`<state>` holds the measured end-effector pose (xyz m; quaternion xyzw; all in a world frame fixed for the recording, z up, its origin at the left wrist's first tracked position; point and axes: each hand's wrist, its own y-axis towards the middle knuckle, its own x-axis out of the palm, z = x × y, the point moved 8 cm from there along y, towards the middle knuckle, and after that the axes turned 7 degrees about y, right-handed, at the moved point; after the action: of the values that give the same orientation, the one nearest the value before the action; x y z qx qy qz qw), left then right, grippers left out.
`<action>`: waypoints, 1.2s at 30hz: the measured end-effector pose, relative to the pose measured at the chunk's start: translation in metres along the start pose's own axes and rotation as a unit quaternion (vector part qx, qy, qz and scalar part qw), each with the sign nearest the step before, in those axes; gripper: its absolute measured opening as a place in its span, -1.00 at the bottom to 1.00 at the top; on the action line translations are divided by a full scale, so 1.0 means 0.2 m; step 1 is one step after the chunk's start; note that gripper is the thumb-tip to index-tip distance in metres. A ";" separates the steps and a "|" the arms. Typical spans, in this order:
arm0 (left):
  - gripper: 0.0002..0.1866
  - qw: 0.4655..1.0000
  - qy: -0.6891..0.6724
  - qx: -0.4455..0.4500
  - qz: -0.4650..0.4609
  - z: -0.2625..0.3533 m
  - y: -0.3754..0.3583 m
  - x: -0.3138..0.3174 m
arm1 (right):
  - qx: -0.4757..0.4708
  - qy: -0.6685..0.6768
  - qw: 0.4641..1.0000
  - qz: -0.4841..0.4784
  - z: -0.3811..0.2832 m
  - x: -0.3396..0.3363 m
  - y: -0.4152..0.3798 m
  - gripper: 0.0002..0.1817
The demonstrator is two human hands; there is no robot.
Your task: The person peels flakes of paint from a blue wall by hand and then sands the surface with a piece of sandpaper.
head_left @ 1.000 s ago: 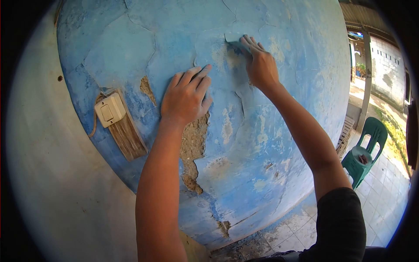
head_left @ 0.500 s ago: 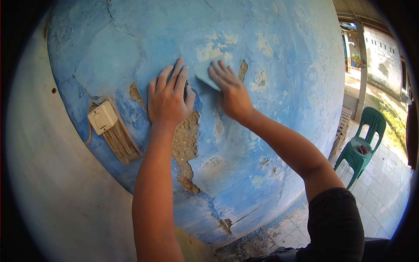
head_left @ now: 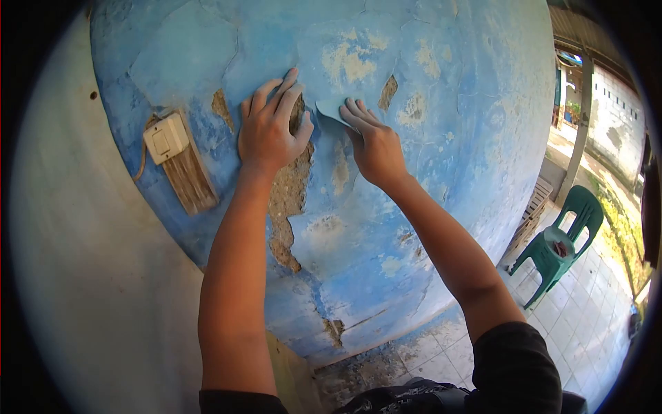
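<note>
My left hand rests on the peeling blue wall, fingers stretched and apart, beside a bare patch of crumbled plaster. It holds nothing. To its right, my right hand presses a thin blue-grey sheet of sandpaper to the wall. The left corner of the sheet sticks out past the fingers; the rest lies hidden under them. Pale dust coats the fingertips of both hands. Above the sandpaper is a whitish worn spot, and a small plaster hole shows to the right.
A light switch on a wooden board is fixed to the wall at left, with a cable beside it. An off-white wall meets the blue one there. A green plastic chair bearing small items stands on the tiled floor.
The right hand with the sandpaper has shifted slightly downward relative to the worn spot, and its fingers are more bent. The left hand stays on the wall. The camera view has tilted.
</note>
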<state>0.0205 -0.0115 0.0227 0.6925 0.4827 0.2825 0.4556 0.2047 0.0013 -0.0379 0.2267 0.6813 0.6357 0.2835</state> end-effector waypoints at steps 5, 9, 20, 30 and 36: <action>-0.61 0.978 -0.152 -0.140 0.012 0.21 -0.44 -0.08 | 0.324 0.056 0.897 -0.296 -0.13 -0.12 -0.38 -0.72; -0.68 0.804 -0.440 -0.395 -0.074 0.48 -1.01 -0.01 | 0.405 0.330 0.834 -0.177 -0.09 -0.08 -0.83 -0.76; -0.70 0.553 -0.511 -0.635 -0.174 1.01 -1.99 -0.12 | 0.545 0.277 0.772 -0.174 -0.15 0.03 -1.68 -0.74; -0.49 0.601 -0.423 -0.621 -0.272 1.06 -2.17 -0.25 | 0.420 0.239 0.849 -0.216 -0.24 -0.05 -1.79 -0.02; -0.42 0.589 -0.393 -0.617 -0.345 1.05 -2.19 -0.26 | 0.373 0.244 0.831 -0.332 -0.26 0.00 -1.83 -0.07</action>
<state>-0.0050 -0.0824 -0.4598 0.0713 0.1698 0.0348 0.9823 0.1881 -0.0704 -0.4000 -0.0874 0.9479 0.2354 0.1961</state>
